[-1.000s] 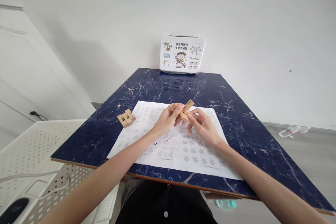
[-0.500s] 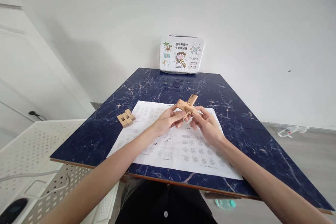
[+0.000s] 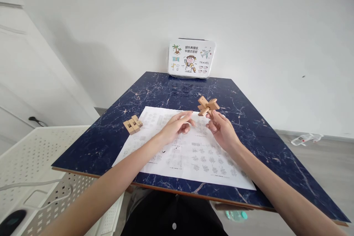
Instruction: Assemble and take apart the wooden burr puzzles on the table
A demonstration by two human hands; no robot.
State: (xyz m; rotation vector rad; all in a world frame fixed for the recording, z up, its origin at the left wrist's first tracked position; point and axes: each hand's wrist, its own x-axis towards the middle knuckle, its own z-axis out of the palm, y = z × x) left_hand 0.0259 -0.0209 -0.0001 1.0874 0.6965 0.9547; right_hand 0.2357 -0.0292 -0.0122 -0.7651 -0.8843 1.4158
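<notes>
Marble-patterned bench, printed sheet on top.
Left grip loosely curled, fingers apart, over the sheet; right grip clamped on interlocked wooden blocks, raised near the sheet's far edge; notched wooden pieces by its left edge.

The left forearm and right forearm converge from the lower corners; centrally, the left hand curls loosely, the right hand pinches.

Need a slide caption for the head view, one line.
Right hand holds an interlocked wooden assembly; left hand, apart from it, is over a printed sheet.
</notes>
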